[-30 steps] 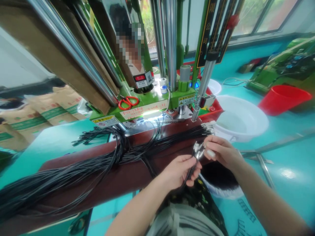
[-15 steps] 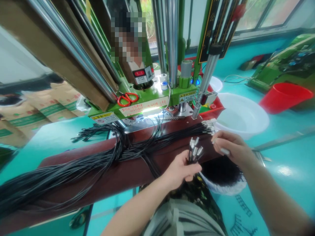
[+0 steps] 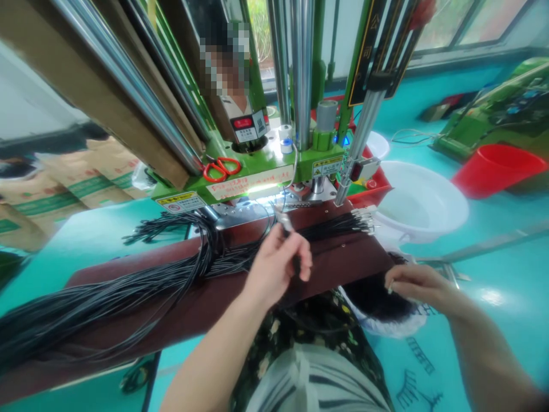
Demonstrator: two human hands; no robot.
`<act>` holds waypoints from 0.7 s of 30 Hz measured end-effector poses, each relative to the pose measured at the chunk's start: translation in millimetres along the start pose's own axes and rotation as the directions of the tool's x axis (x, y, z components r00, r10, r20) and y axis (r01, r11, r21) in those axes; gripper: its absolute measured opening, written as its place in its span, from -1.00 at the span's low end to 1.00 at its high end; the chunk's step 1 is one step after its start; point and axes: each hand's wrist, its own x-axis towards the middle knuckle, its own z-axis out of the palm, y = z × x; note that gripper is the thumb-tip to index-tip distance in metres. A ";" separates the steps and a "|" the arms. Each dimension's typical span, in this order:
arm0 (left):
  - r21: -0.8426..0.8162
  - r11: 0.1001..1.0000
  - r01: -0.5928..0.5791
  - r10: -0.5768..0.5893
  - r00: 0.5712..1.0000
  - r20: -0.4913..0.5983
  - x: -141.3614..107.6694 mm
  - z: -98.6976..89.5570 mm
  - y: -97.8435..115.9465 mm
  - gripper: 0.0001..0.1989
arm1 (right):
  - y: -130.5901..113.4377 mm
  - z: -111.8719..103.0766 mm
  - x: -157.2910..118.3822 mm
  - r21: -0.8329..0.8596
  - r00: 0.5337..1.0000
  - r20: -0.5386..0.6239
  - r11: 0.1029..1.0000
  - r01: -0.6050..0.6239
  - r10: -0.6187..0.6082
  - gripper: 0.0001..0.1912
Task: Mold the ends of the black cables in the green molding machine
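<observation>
My left hand (image 3: 278, 260) is closed round several metal cable connectors (image 3: 283, 218), whose silver ends point up toward the machine's lit work area. Near the bin of black material, my right hand (image 3: 416, 281) pinches a small pale piece (image 3: 390, 288). Long black cables (image 3: 111, 297) run along the brown bench (image 3: 334, 266), and the white and silver ends of one bundle (image 3: 364, 220) lie at its right end. Red-handled scissors (image 3: 222, 169) rest on the green machine (image 3: 266, 163).
A white basin (image 3: 420, 200) and a red bucket (image 3: 493, 171) stand to the right. Beneath the bench's right edge is a lined bin (image 3: 381, 303). Brown paper sacks (image 3: 51, 189) stand at the left. Steel columns (image 3: 302, 74) rise above the machine.
My left hand has moved left and up with the connectors, toward the machine. My right hand has moved down and slightly right, away from the cable ends.
</observation>
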 end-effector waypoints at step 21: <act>0.109 0.877 0.468 -0.480 0.854 0.199 12.2 6.5 -85.2 -0.63 | -68.6 39.2 82.2 -0.027 0.925 0.279 0.961 0.277 -0.259 -0.61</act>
